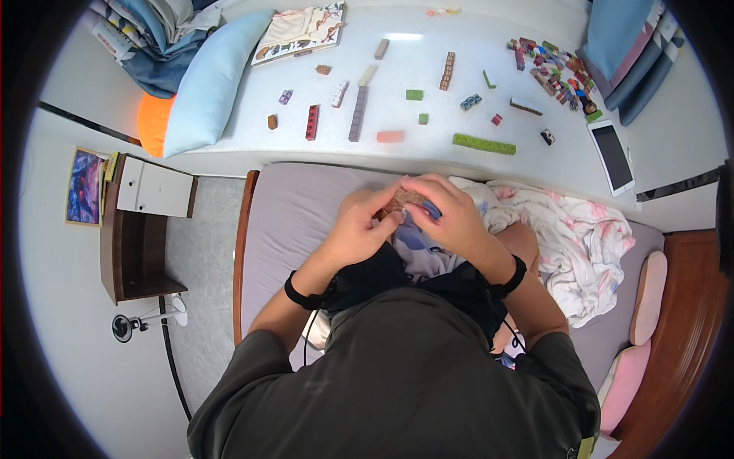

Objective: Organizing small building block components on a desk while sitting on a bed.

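Nearest the camera lies the person's dark grey shirt [390, 367]; positions below are taken from the long green block strip [484, 144] on the white worktop [332, 138]. Left hand [361, 222]: fingers curled, thumb and fingertips closed on the left portion of a brown block piece [403, 200]. Location of the piece: nearer the person than the green block strip and to its left, raised between both hands above the lap. Judged light and stiff, with little tendency to slip; if it is built of small joined blocks, the joints are likely its weak point. Advised hold is by opposite side edges, pressure light and even. Appearance: compact, reddish-brown, with a speckled, grainy face; fingers cover much of the outline, so the full shape cannot be told. Right hand [451, 210]: fingers arched over the far side, thumb toward the near side, gripping the right portion. One small blue patch [432, 209] shows between thumb and fingers; whether it belongs to the piece is not determinable.
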### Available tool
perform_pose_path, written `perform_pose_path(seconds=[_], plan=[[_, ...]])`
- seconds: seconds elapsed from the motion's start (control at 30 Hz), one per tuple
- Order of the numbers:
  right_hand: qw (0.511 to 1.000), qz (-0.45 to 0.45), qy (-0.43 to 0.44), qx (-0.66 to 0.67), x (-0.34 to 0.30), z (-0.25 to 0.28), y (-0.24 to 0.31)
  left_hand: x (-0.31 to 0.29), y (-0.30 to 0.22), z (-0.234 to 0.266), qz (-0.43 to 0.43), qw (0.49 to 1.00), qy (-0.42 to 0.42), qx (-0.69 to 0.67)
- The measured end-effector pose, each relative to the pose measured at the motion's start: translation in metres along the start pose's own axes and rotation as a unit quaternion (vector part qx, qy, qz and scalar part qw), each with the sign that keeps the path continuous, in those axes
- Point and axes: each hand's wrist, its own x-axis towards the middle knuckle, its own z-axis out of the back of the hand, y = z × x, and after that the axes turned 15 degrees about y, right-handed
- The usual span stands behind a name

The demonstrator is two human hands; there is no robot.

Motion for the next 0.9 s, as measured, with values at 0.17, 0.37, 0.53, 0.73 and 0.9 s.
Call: perform_pose_path(seconds=[0.17, 0.37, 0.53, 0.73, 0.9], plan=[[1.0, -0.004, -0.006, -0.017, -0.001, -0.003, -0.006, -0.002, -0.011, -0.006, 0.065, 0.99, 0.014, -0.122], [0.992, -0.072, -0.001, 0.103, 0.003, -0.002, -0.011, -0.003, 0.021, 0.001, 0.024, 0.967, 0.012, -0.255], [0.979, -0.112, 0.04, 0.166, 0.008, -0.006, -0.01, 0.002, 0.017, -0.002, 0.035, 0.994, -0.074, -0.079], [0.971, -0.133, 0.033, 0.196, 0.021, -0.003, -0.014, 0.002, 0.017, 0.008, 0.063, 0.974, -0.148, -0.162], [0.985, -0.093, 0.057, 0.134, 0.024, -0.011, -0.019, 0.004, 0.025, 0.003, 0.018, 0.978, -0.142, -0.153]])
